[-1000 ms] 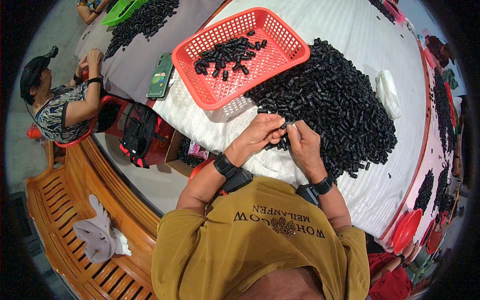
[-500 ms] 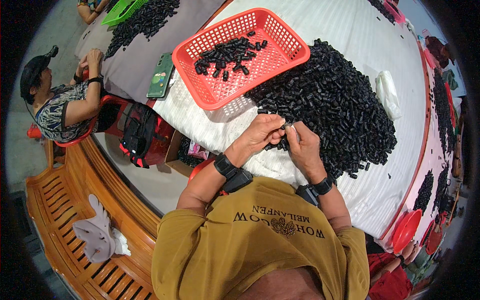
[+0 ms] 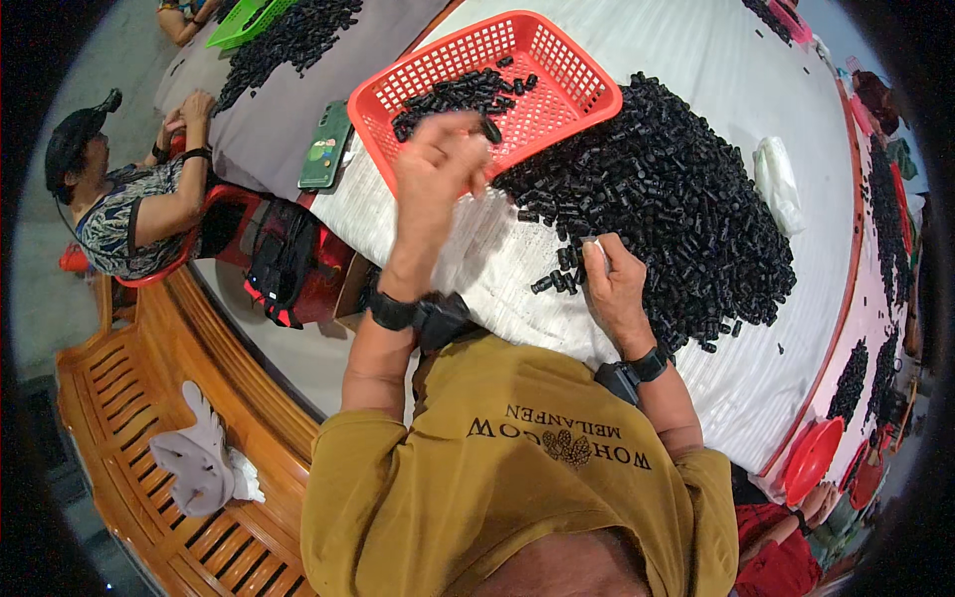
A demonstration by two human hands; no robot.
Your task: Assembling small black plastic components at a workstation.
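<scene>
My left hand [image 3: 438, 164] is over the near rim of a red plastic basket [image 3: 562, 164], its fingers smeared by motion. A small black cylindrical part [image 3: 490, 130] shows just beyond its fingertips; whether they touch it I cannot tell. Several similar black parts [image 3: 463, 95] lie inside the basket. At the near left edge of a big heap of black parts [image 3: 667, 209], my right hand [image 3: 619, 284] is closed, thumb against curled fingers. What it holds, if anything, is hidden. A few loose black parts [image 3: 562, 279] lie just left of it on the white cloth.
A green phone [image 3: 325, 147] lies left of the basket, a white plastic bag [image 3: 778, 184] right of the heap. A person [image 3: 139, 199] sits at the left near another black pile [image 3: 284, 45] and a green basket [image 3: 247, 22]. A wooden bench [image 3: 139, 398] stands at lower left.
My left hand has left my right hand and swung up and left to the basket. My right hand stays near the heap's edge, now apart from the left.
</scene>
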